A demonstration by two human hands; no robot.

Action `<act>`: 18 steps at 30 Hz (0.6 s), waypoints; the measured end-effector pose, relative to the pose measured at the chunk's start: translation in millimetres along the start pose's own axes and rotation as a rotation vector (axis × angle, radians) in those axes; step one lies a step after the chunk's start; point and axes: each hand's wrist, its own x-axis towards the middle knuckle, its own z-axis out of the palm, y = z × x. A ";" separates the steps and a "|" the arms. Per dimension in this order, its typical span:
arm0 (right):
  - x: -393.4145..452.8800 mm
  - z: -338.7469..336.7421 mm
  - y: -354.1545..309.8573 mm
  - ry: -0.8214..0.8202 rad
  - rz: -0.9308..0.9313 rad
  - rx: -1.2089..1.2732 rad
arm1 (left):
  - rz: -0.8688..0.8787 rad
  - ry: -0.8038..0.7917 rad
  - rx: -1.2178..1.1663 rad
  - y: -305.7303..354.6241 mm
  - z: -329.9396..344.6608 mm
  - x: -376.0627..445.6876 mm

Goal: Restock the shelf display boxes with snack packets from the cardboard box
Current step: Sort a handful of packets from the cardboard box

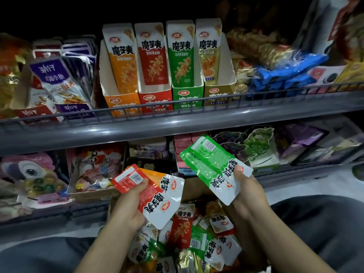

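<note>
Left hand (128, 205) fingers grip red and orange packets (155, 194); right hand (248, 192) grips green packets (212, 166). Match each colour to its display box (187, 97), upper middle.

Both forearms reached forward, bare, raised side by side and well apart. Left hand (129, 201) turned palm inward, fingers curled, thumb pressed on top of the gripped packets (155, 196). Right hand (249, 191) held slightly higher, back facing up, thumb clamped over the gripped green packets (212, 166) fanned out beyond its fingertips.
</note>
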 end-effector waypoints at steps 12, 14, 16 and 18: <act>-22.0 13.0 17.9 -0.230 -0.054 -0.311 | 0.048 -0.111 0.039 -16.1 18.3 -7.2; -21.1 14.6 15.3 -0.258 -0.007 -0.343 | 0.074 -0.060 0.030 -17.9 16.0 -4.7; -20.1 16.0 8.3 -0.320 0.121 -0.354 | 0.125 -0.006 0.028 -18.8 14.5 -4.7; -21.0 16.3 0.6 -0.396 0.292 -0.414 | 0.193 0.053 0.086 -18.9 13.4 -5.2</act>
